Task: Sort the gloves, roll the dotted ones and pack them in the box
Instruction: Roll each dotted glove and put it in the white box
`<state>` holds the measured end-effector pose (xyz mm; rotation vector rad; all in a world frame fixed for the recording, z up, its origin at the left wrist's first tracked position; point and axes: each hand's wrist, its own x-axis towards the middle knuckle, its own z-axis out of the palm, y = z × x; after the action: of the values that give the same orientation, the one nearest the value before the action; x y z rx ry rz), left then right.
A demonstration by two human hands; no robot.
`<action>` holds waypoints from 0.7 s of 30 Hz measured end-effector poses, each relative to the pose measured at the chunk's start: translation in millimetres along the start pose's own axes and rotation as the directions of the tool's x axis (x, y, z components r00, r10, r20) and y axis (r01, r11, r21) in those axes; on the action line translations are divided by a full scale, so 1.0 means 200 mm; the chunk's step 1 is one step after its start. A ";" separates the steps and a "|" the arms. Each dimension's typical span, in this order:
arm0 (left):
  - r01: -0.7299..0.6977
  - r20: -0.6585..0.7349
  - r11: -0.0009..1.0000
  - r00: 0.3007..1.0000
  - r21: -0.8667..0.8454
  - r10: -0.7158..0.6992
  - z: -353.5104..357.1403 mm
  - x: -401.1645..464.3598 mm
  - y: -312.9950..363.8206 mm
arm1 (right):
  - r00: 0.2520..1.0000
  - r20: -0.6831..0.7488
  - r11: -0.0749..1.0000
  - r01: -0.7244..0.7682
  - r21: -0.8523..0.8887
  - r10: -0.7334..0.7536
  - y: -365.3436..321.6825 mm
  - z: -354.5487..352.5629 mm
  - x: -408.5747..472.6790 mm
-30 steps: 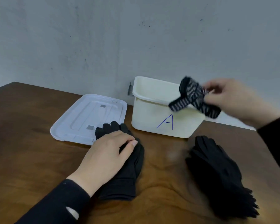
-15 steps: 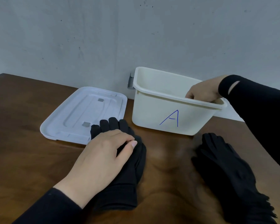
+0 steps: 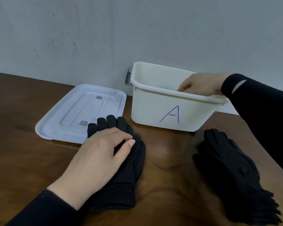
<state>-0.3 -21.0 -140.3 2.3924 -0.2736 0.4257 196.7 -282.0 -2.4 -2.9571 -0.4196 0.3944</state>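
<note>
Right hand reaching into the box, left hand resting on black gloves

The right hand [image 3: 203, 84] is hanging over the rim of the white box [image 3: 153, 108] marked A, fingers loose and holding nothing visible. The left hand [image 3: 96, 159] is lying flat, fingers together, on black gloves [image 3: 121, 181]; another black pile [image 3: 232, 173] is sitting on the counter [image 3: 167, 176].

Dark brown wooden table [image 3: 31, 160] set against a grey wall. Resting directly on it: a white box [image 3: 153, 115] (marked with a blue "A") at the far edge; a white lid [image 3: 72, 115] lying flat just left of the box; a stack of black gloves [image 3: 126, 185] near centre, fingertips overlapping the lid's near corner; a second black glove pile [image 3: 232, 173] at right.
</note>
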 end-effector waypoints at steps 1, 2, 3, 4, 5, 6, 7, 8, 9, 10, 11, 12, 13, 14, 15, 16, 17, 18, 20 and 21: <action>0.001 0.005 1.000 1.000 0.001 -0.001 0.00 0.00 0.00 | 0.989 -0.148 0.974 0.056 0.218 -0.024 0.00 -0.01 -0.05; 0.005 0.010 1.000 1.000 0.002 -0.005 0.00 0.00 0.00 | 0.954 -0.298 0.917 0.135 0.376 -0.018 0.01 -0.02 -0.13; 0.005 0.013 1.000 1.000 0.005 -0.005 -0.01 0.01 0.00 | 0.896 -0.444 0.850 0.240 0.469 -0.008 0.02 -0.03 -0.24; 0.007 0.018 1.000 1.000 0.006 -0.007 -0.01 0.00 0.01 | 0.849 -0.529 0.806 0.311 0.503 0.003 0.02 -0.03 -0.37; 0.007 0.021 1.000 1.000 0.009 -0.008 -0.01 0.01 0.01 | 0.810 -0.587 0.804 0.349 0.482 0.000 0.02 -0.01 -0.49; 0.007 0.024 1.000 1.000 0.016 -0.007 -0.01 0.01 0.01 | 0.797 -0.603 0.845 0.344 0.410 -0.032 0.03 0.03 -0.61; 0.005 0.027 1.000 1.000 0.024 -0.006 -0.01 0.01 0.02 | 0.810 -0.583 0.891 0.307 0.335 -0.061 0.05 0.10 -0.74; 0.005 0.032 0.999 0.999 0.035 -0.006 -0.01 0.01 0.02 | 0.847 -0.530 0.932 0.225 0.286 -0.042 0.07 0.18 -0.84; 0.000 0.035 0.999 0.999 0.047 -0.002 -0.01 0.01 0.02 | 0.886 -0.463 0.957 0.129 0.261 0.007 0.10 0.26 -0.93; -0.009 0.043 0.998 0.999 0.064 0.006 -0.01 0.00 0.04 | 0.912 -0.406 0.970 0.047 0.237 0.055 0.14 0.34 -1.02; -0.012 0.045 0.997 0.999 0.081 0.009 -0.02 0.00 0.04 | 0.929 -0.361 0.974 -0.003 0.226 0.086 0.17 0.40 -1.07; -0.021 0.053 0.995 0.998 0.102 0.016 -0.03 0.00 0.04 | 0.941 -0.319 0.970 -0.038 0.239 0.116 0.20 0.46 -1.13; -0.034 0.062 0.991 0.998 0.126 0.027 -0.03 0.00 0.05 | 0.951 -0.278 0.964 -0.060 0.260 0.134 0.24 0.50 -1.17; -0.049 0.071 0.988 0.997 0.149 0.039 -0.03 -0.01 0.07 | 0.967 -0.221 0.961 -0.066 0.270 0.129 0.27 0.53 -1.21; -0.063 0.082 0.983 0.995 0.170 0.050 -0.04 -0.01 0.08 | 0.981 -0.152 0.959 -0.072 0.276 0.117 0.32 0.56 -1.22; -0.078 0.092 0.978 0.994 0.192 0.062 -0.04 -0.02 0.10 | 0.991 -0.089 0.962 -0.069 0.265 0.096 0.35 0.58 -1.22; -0.098 0.106 0.972 0.991 0.214 0.077 -0.03 -0.03 0.12 | 0.996 -0.042 0.964 -0.069 0.256 0.083 0.38 0.59 -1.23; -0.105 0.119 0.967 0.990 0.231 0.079 -0.04 -0.04 0.13 | 0.997 -0.022 0.966 -0.064 0.249 0.072 0.40 0.60 -1.21; -0.079 0.184 0.955 0.982 0.285 0.026 -0.03 -0.07 0.15 | 0.999 -0.017 0.965 -0.036 0.260 0.042 0.42 0.62 -1.21; -0.075 0.220 0.948 0.976 0.310 0.005 -0.03 -0.08 0.16 | 1.000 -0.014 0.964 -0.022 0.267 0.027 0.43 0.63 -1.21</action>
<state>-26.9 -40.2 -123.1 2.7586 -0.3769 0.2395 -40.5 -423.3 -80.1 -2.7037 -0.3008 0.3932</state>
